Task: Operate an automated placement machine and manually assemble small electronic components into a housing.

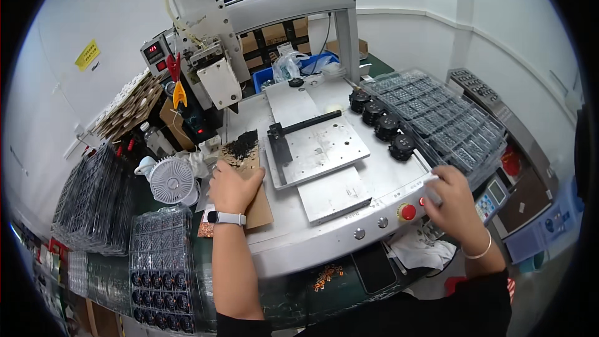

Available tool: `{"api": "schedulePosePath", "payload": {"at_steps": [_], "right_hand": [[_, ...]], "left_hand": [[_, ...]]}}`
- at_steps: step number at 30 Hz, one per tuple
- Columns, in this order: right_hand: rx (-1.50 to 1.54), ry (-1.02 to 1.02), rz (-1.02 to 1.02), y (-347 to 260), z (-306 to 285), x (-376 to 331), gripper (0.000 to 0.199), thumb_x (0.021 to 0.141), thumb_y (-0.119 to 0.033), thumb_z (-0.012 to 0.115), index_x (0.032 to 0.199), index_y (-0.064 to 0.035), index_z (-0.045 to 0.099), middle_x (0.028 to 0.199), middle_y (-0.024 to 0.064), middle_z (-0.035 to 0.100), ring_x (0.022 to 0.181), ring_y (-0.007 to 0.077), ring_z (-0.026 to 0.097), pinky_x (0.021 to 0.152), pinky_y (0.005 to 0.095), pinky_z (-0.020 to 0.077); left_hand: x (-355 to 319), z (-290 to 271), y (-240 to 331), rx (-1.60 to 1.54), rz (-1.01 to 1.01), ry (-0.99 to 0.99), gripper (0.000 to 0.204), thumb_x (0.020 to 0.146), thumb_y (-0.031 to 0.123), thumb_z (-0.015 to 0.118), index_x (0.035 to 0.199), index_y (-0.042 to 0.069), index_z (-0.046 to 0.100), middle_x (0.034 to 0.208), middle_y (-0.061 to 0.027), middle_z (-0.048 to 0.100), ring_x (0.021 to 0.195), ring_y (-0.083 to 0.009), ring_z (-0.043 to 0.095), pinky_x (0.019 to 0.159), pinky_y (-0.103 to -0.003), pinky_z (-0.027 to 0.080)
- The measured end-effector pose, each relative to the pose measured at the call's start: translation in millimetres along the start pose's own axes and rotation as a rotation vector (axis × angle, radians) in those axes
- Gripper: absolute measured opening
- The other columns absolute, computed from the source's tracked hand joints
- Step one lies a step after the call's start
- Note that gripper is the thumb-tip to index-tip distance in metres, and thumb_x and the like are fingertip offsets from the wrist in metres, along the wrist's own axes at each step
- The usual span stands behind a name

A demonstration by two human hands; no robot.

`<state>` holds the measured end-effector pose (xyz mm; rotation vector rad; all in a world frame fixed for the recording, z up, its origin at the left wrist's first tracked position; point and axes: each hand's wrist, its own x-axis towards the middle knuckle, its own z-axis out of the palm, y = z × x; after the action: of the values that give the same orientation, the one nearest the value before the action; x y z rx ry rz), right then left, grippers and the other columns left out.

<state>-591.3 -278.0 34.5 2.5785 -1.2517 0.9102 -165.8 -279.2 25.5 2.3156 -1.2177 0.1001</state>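
My left hand [234, 188], a watch on its wrist, rests over a brown cardboard piece [261, 203]. Its thumb is stretched apart from the fingers, and nothing shows in it. Just beyond the fingertips lies a heap of small black parts [242, 145]. My right hand [450, 200] is at the front right corner of the white machine bed [399, 178], beside a red emergency button [407, 212]. Its fingers are curled; what they hold, if anything, is blurred. Between the hands is a metal fixture plate [324, 153] with a black bar [310, 122].
Several black round units [387, 126] line the bed's right side, next to stacked clear trays [437, 112]. The machine head [218, 81] hangs at the back left. A small fan [173, 181] and a filled tray [161, 268] are left; a phone [374, 268] lies in front.
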Motion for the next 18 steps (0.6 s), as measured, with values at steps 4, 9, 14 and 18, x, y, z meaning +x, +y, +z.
{"api": "schedulePosePath", "payload": {"at_steps": [4,9,14,18], "right_hand": [[0.048,-0.179,0.149,19.1,8.3,89.4,0.046,0.074,-0.023,0.075,0.107,0.0019,0.056,0.102,0.0229,0.061,0.102,0.0373,0.058,0.089,0.0422,0.0462],[-0.053,-0.522,0.282,40.1,40.6,131.7,0.065,0.070,-0.036,0.079,0.104,0.0099,0.049,0.093,0.0279,0.063,0.092,0.0404,0.063,0.081,0.0433,0.0496],[-0.111,-0.473,0.178,50.4,46.8,139.2,0.063,0.067,-0.035,0.080,0.100,0.0093,0.050,0.089,0.0266,0.064,0.090,0.0408,0.063,0.079,0.0437,0.0499],[-0.129,-0.518,0.104,14.3,17.4,186.1,0.053,0.071,-0.033,0.078,0.099,0.0051,0.055,0.089,0.0255,0.063,0.091,0.0406,0.062,0.081,0.0430,0.0490]], "left_hand": [[-5.1,10.3,3.0,0.163,0.091,-0.034,0.090,0.064,0.059,0.074,0.116,-0.009,0.045,0.107,-0.0306,0.059,0.100,-0.0443,0.059,0.087,-0.047,0.049],[-14.6,8.7,4.3,0.180,0.106,-0.042,0.092,0.064,0.061,0.075,0.116,-0.008,0.047,0.111,-0.0296,0.058,0.102,-0.0428,0.059,0.085,-0.047,0.050],[-16.0,4.7,8.9,0.191,0.113,-0.053,0.093,0.064,0.060,0.076,0.118,-0.009,0.046,0.111,-0.0280,0.058,0.103,-0.0417,0.058,0.085,-0.047,0.050],[-12.0,4.8,2.5,0.214,0.133,-0.041,0.093,0.065,0.060,0.076,0.119,-0.010,0.045,0.111,-0.0270,0.058,0.104,-0.0408,0.058,0.084,-0.046,0.050]]}}
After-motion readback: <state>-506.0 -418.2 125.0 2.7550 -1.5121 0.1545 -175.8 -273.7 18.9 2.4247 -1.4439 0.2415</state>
